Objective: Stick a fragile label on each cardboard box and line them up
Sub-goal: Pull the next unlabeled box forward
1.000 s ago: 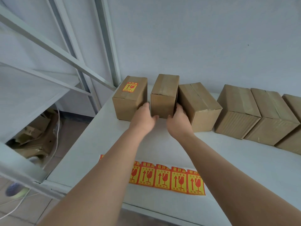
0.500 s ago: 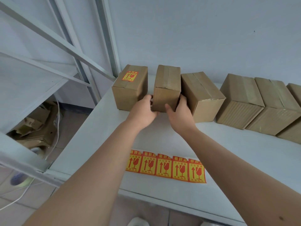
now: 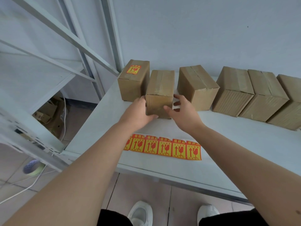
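A red-and-yellow fragile sticker (image 3: pixel 133 69), with an up arrow and a cracked wine glass, tops the labelled carton (image 3: pixel 130 88) at 10 o'clock from the held carton (image 3: pixel 160 88). At the held carton's 6 o'clock, a strip of matching stickers (image 3: pixel 162 148) lies on the white shelf (image 3: pixel 244 144). Their Chinese characters are too blurred to read.

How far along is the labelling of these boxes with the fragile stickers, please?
Done: the leftmost box carries a sticker on top. In hand: the second box stands forward of the row, gripped by the left hand, with the right hand touching its front; its top is bare. Left: that box and the four boxes to its right show no label, and the sticker strip lies nearby.
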